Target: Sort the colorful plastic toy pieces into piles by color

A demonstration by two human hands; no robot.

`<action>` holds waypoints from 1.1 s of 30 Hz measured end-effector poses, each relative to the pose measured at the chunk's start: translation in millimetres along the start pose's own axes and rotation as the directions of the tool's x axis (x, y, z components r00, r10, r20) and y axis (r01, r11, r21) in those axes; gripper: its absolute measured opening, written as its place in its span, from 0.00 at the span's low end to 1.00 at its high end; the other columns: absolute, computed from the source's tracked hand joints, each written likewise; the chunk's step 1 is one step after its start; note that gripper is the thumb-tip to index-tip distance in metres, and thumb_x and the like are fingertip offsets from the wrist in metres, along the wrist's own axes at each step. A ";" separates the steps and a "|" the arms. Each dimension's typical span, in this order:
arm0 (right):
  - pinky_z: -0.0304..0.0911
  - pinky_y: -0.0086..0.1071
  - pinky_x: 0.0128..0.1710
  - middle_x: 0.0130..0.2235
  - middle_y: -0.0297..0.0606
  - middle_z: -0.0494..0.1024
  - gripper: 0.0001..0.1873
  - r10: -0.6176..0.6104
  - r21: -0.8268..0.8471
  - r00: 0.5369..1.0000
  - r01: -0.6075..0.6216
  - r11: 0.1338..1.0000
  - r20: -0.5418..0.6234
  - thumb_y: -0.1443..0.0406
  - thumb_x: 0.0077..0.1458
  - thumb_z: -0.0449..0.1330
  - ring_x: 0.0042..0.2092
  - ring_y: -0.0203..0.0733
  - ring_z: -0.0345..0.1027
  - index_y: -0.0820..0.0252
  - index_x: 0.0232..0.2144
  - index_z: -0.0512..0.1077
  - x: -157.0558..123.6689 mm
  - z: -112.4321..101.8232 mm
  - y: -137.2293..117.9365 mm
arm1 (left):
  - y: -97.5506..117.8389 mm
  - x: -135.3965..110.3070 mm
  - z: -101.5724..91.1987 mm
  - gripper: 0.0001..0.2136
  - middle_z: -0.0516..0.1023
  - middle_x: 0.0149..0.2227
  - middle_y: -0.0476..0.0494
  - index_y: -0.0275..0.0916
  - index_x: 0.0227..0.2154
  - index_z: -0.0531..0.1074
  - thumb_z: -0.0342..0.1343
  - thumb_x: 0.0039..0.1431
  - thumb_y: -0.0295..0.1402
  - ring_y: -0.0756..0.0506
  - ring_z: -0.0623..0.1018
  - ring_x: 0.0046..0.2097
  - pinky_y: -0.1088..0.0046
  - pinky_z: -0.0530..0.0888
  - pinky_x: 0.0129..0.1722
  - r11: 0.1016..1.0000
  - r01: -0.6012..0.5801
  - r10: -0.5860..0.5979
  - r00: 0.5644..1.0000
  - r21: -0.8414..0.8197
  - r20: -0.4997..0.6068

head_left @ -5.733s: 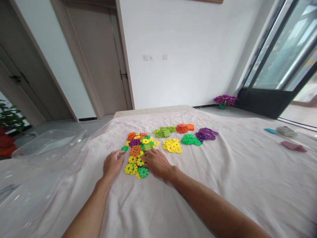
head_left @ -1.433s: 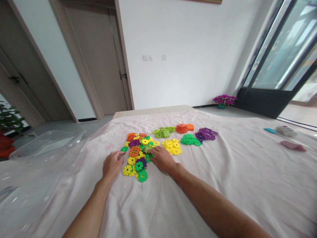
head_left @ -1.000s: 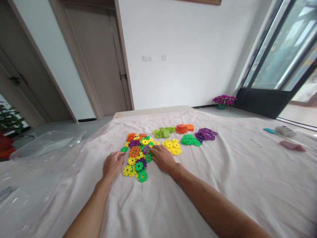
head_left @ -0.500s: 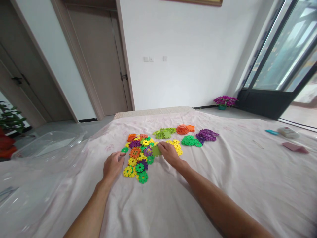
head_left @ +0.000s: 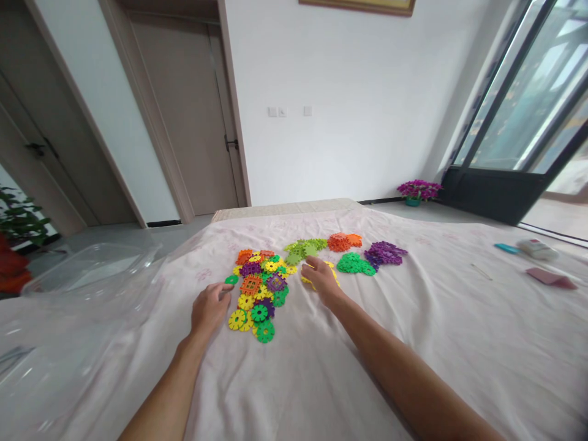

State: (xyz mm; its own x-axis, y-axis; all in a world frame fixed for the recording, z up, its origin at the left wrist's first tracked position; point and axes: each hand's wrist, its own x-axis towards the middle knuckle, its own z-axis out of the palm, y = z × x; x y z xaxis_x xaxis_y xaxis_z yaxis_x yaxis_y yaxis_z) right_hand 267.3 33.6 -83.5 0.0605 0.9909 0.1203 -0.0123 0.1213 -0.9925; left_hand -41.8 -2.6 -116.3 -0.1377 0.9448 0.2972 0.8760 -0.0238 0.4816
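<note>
My left hand (head_left: 209,311) rests on the cloth at the left edge of a mixed pile of interlocking plastic pieces (head_left: 260,292). Its fingers are bent, with a small gap at the thumb, and a green notched disc (head_left: 231,280) lies at the fingertips. No piece shows in its grasp. Over a group of yellow pieces (head_left: 331,269), partly covering them, is my right hand (head_left: 320,279), fingers apart and holding nothing visible. Just beyond its fingertips are light-green square pieces (head_left: 304,248). The mixed pile includes orange and purple squares among yellow and green discs.
Orange pieces (head_left: 342,241), green discs (head_left: 353,263) and purple pieces (head_left: 384,252) lie in separate groups on the pale cloth (head_left: 413,331). Clear plastic containers (head_left: 92,269) are at left. A blue item (head_left: 506,248) and a pink item (head_left: 551,277) lie far right.
My right hand has let go of the light-green square piece, which now appears with the light-green group. That hand has moved right and its fingers have opened. My left hand has barely moved.
</note>
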 end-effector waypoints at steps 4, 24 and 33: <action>0.69 0.34 0.39 0.38 0.37 0.79 0.14 -0.100 -0.263 0.994 0.108 0.959 0.044 0.67 0.50 0.57 0.38 0.40 0.72 0.60 0.40 0.75 -6.5 5.5 10.1 | 1.2 -0.5 -1.1 0.15 0.77 0.51 0.47 0.45 0.43 0.77 0.49 0.57 0.34 0.44 0.74 0.54 0.70 0.67 0.53 1.000 -0.002 0.002 1.000 0.014 -0.002; 0.56 0.34 0.54 0.54 0.40 0.73 0.18 -0.209 -0.699 0.782 0.620 0.358 0.587 0.60 0.63 0.54 0.54 0.43 0.64 0.54 0.54 0.69 -38.5 26.8 -2.6 | 4.9 -1.9 -3.1 0.15 0.77 0.51 0.47 0.44 0.44 0.77 0.48 0.58 0.34 0.44 0.74 0.54 0.70 0.67 0.53 1.000 -0.006 0.006 1.000 0.023 0.004; 0.57 0.34 0.46 0.45 0.44 0.74 0.24 -0.211 -0.822 0.894 0.447 0.352 0.396 0.56 0.62 0.55 0.47 0.46 0.65 0.57 0.58 0.64 -31.5 31.1 3.7 | 5.2 -2.2 -3.3 0.14 0.77 0.51 0.47 0.45 0.43 0.77 0.49 0.57 0.34 0.44 0.73 0.54 0.70 0.67 0.53 1.000 0.000 0.000 1.000 0.021 0.006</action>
State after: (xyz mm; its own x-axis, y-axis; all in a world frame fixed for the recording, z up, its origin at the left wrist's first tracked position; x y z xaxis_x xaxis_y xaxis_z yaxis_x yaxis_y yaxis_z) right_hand 234.3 4.6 -90.4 -0.3381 0.8834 0.3245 0.8434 0.4374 -0.3121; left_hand -38.4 -5.9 -111.7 -0.1348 0.9468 0.2923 0.8856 -0.0172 0.4641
